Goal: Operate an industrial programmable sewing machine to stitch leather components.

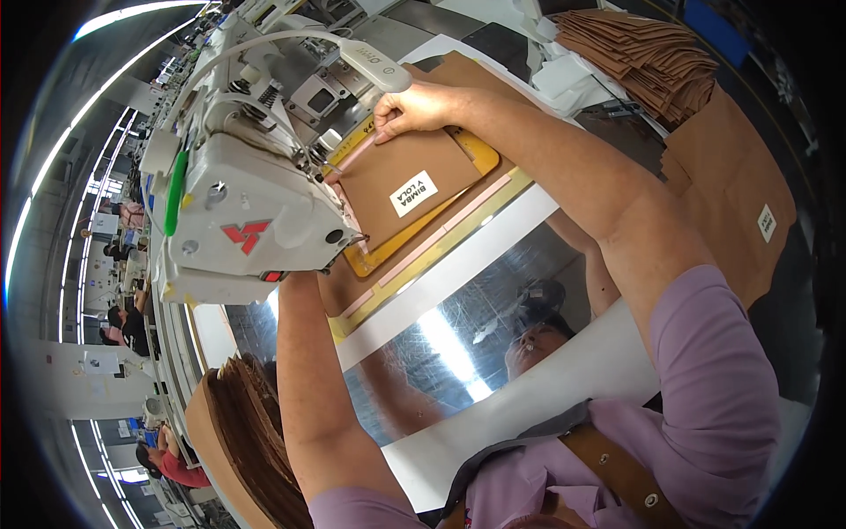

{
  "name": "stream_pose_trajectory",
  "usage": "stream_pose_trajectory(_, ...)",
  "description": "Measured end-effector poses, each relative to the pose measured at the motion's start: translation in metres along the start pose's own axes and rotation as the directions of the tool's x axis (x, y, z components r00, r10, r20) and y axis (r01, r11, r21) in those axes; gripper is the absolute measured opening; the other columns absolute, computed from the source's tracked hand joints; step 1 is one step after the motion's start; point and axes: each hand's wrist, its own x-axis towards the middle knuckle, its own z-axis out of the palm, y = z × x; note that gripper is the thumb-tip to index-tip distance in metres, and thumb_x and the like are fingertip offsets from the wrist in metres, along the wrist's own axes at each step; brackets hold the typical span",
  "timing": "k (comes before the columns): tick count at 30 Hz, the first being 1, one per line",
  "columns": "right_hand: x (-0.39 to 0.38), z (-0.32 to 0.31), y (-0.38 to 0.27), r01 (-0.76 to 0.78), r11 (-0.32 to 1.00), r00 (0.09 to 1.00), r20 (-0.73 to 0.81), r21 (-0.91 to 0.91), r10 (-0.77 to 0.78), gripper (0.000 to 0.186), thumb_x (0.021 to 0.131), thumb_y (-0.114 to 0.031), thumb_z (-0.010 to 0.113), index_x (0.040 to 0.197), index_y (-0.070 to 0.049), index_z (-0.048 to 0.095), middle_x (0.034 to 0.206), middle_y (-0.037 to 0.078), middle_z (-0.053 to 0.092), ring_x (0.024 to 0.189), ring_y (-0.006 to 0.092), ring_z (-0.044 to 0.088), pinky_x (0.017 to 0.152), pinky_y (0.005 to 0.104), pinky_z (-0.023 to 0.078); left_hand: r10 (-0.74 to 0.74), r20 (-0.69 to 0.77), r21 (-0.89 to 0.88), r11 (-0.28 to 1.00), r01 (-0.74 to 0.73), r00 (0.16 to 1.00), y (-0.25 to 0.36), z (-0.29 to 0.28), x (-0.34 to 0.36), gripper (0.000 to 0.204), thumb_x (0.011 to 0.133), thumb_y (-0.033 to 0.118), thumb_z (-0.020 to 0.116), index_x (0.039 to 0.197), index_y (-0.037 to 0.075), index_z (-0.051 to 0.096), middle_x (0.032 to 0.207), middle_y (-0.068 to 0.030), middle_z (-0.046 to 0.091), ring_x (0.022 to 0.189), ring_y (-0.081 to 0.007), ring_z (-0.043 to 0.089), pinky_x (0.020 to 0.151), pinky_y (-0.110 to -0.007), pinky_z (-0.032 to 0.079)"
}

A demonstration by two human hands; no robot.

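Observation:
A brown flat panel (374, 189) with a white label lies on a yellow template (485, 157) under the head of a white sewing machine (256, 220). Along the panel's far left edge runs a narrow pink strip (357, 157). My right hand (414, 110) reaches over the panel's far corner, thumb and fingertips pinched together at the strip's upper end. My left forearm (313, 370) rises to the machine head, which hides the left hand and its fingers. Beneath the template is a larger brown piece (339, 291) with pink and yellow bands along its near side.
A shiny metal plate (458, 335) is set in the white table in front of me. Brown pieces are stacked at the far right (634, 62) and lower left (242, 432). A larger brown sheet (727, 194) hangs at right. A white lamp (374, 66) arches above my right hand.

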Motion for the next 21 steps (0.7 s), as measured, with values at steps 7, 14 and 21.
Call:
stream_pose_trajectory(7, -0.002, 0.006, 0.021, -0.015, 0.997, 1.0, -0.015, 0.074, 0.016, 0.025, 0.085, -0.033, 0.083, 0.085, -0.009, 0.075, 0.075, 0.004, 0.07, 0.07, 0.0168, 0.063, 0.067, 0.0342, 0.05, 0.326, -0.07, 0.876, 0.472, -0.098, 0.943, 0.001, 0.049, 0.01, 0.022, 0.096, 0.02, 0.074, 0.11, 0.004, 0.074, 0.085, 0.0032, 0.06, 0.072, -0.0065, 0.05, 0.064, -0.022, 0.043)
stream_pose_trajectory(14, -0.007, -0.009, 0.007, -0.06, 0.984, 0.996, -0.079, -0.168, 0.047, 0.021, 0.082, -0.031, 0.084, 0.086, -0.011, 0.077, 0.081, 0.004, 0.074, 0.077, 0.0205, 0.069, 0.069, 0.0373, 0.051, 0.331, -0.255, 0.895, 0.436, 0.093, 0.909, 0.008, 0.049, 0.01, 0.012, 0.091, 0.015, 0.08, 0.094, 0.004, 0.078, 0.08, 0.0017, 0.063, 0.072, -0.0078, 0.052, 0.068, -0.024, 0.046)
stream_pose_trajectory(21, -0.013, -0.034, 0.042, -0.111, 0.947, 0.993, -0.065, -0.301, 0.096, 0.016, 0.083, -0.026, 0.082, 0.083, -0.011, 0.076, 0.082, 0.003, 0.075, 0.079, 0.0202, 0.07, 0.071, 0.0381, 0.052, 0.372, -0.17, 0.941, 0.337, 0.038, 0.912, 0.004, 0.037, 0.022, 0.013, 0.089, 0.016, 0.081, 0.092, 0.003, 0.077, 0.079, 0.0008, 0.064, 0.07, -0.0083, 0.054, 0.067, -0.024, 0.047)
